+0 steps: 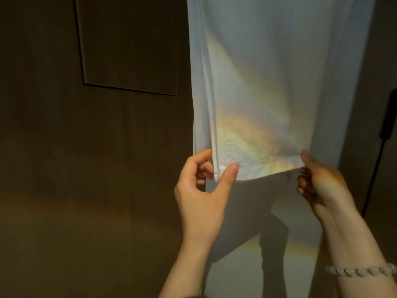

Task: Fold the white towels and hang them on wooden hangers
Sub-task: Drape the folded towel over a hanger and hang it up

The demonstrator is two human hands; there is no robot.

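Observation:
A white towel hangs straight down from above the frame, folded lengthwise with several layers showing along its left edge. Its top and any hanger are out of view. My left hand pinches the towel's bottom left corner between thumb and fingers. My right hand grips the bottom right corner of the hem, slightly blurred. Both hands hold the lower edge level at about mid-height. Behind and below the towel a pale surface carries the shadows of my arms.
A dark brown wall fills the left half, with a recessed rectangular panel at the upper left. A thin black stand or cable runs down the far right edge. A beaded bracelet sits on my right wrist.

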